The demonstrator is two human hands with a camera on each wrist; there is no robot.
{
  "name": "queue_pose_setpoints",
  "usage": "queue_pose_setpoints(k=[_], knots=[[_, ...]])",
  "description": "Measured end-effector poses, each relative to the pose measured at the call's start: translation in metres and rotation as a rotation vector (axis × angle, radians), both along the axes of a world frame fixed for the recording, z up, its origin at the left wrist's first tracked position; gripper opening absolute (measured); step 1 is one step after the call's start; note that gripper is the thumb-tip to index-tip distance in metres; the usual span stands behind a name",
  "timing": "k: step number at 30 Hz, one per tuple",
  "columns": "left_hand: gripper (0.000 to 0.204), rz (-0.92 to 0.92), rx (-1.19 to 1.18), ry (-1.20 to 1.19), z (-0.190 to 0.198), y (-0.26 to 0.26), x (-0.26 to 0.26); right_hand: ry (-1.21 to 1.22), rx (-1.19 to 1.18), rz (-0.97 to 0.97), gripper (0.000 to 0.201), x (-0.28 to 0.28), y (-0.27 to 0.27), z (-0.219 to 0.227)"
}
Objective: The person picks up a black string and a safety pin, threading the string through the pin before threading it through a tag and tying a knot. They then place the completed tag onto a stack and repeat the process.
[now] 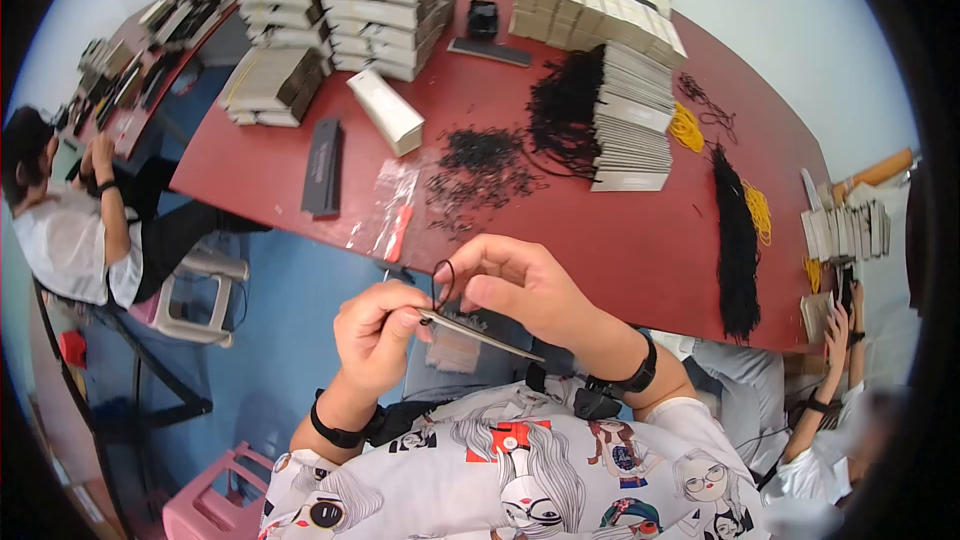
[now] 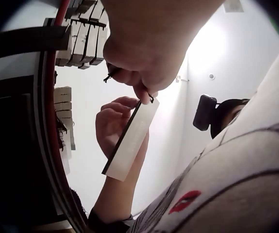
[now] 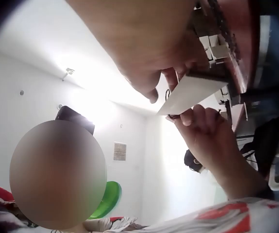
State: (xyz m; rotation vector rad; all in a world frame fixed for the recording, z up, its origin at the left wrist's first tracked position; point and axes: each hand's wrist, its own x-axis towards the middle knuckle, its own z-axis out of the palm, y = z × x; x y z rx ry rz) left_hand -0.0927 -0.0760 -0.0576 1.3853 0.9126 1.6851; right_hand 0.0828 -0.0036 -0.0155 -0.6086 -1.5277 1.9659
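Near the red table point(image 1: 620, 240), left hand point(image 1: 375, 335) pinches a card point(image 1: 480, 333); right hand point(image 1: 520, 285) pinches a black loop point(image 1: 443, 283) at its end. Threading seems underway; next, pulling the loop through needs care.

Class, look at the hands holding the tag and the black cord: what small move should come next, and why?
Probably the right hand should draw the cord loop further through the tag. The left hand pinches the tag's end, and the loop stands just above it, seemingly threaded there.
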Motion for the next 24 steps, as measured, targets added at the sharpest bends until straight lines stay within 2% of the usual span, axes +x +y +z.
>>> queue_pose_setpoints(k=[4,6,7,9,10,12,13,14,15,16,18,19,20,22,24], knots=[[0.013,-0.139,-0.012,0.064,0.010,0.020,0.021,0.079,-0.002,-0.110,0.017,0.021,0.007,0.007],[0.013,-0.168,-0.020,0.082,0.015,0.032,0.034,0.435,-0.171,-0.105,0.012,0.036,0.009,0.006],[0.012,-0.218,-0.078,0.036,0.020,0.037,0.042,0.442,-0.158,-0.117,0.012,0.041,0.011,0.006],[0.012,-0.279,-0.127,-0.006,0.029,0.048,0.054,0.851,-0.321,-0.126,0.010,0.051,0.012,0.006],[0.012,-0.332,-0.207,-0.040,0.035,0.055,0.059,0.919,-0.324,-0.215,0.012,0.054,0.013,0.007],[0.012,-0.420,-0.327,-0.189,0.043,0.065,0.070,0.941,-0.320,-0.192,0.013,0.071,0.020,0.007],[0.012,-0.432,-0.321,-0.180,0.044,0.068,0.074,0.958,-0.335,-0.165,0.016,0.080,0.023,0.005],[0.011,-0.483,-0.315,-0.315,0.046,0.071,0.077,0.970,-0.293,-0.144,0.022,0.087,0.026,0.002],[0.010,-0.532,-0.313,-0.449,0.046,0.074,0.080,0.980,-0.286,-0.151,0.022,0.092,0.026,0.000],[0.014,-0.583,-0.327,-0.501,0.045,0.077,0.079,0.874,-0.201,-0.251,0.025,0.097,0.026,-0.001],[0.017,-0.556,-0.354,-0.425,0.052,0.076,0.085,0.663,-0.049,-0.422,0.030,0.101,0.023,0.001],[0.020,-0.520,-0.376,-0.358,0.056,0.075,0.088,0.669,-0.047,-0.425,0.030,0.102,0.020,0.004],[0.020,-0.521,-0.376,-0.352,0.059,0.074,0.090,0.556,0.050,-0.471,0.031,0.103,0.018,0.007],[0.021,-0.432,-0.354,-0.144,0.065,0.070,0.095,0.376,0.232,-0.534,0.033,0.104,0.017,0.008],[0.022,-0.386,-0.313,-0.058,0.073,0.066,0.103,0.316,0.270,-0.545,0.032,0.103,0.013,0.013]])
